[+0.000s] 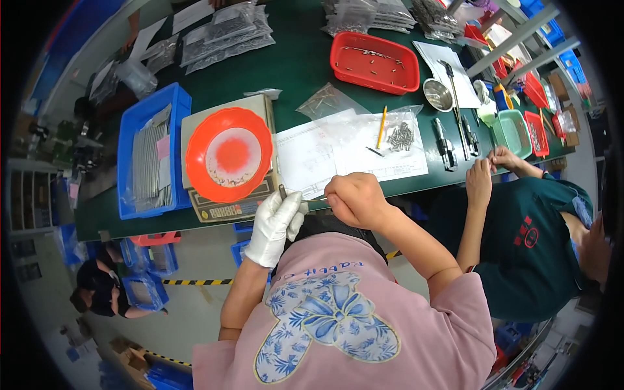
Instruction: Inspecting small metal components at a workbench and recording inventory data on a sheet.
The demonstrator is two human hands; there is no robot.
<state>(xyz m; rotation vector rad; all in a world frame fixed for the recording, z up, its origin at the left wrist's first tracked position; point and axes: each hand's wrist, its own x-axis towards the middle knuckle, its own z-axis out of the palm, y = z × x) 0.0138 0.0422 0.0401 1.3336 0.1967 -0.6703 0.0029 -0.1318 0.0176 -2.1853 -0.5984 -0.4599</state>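
Observation:
My left hand [276,224], in a white glove, pinches a small dark metal pin [282,191] that sticks up from the fingertips. My bare right hand [356,200] is closed to its right, at the table's front edge. A thin metal rod [317,199] runs from its fingers toward the glove; the rest of it is hidden in the fist. Just beyond the glove, an orange-red plastic dish [257,140] with a pale, speckled middle rests on a weighing scale [265,203]. Printed sheets [305,153] lie behind my hands, with a clear bag of small metal pins [400,137] on them.
A blue bin [123,162] of bagged flat parts stands left of the scale. A red tray [374,79] holds scattered pins, with a metal bowl [438,95] nearby. A yellow pencil [381,127] lies on the papers. Close on my right, a co-worker [526,240] handles something small.

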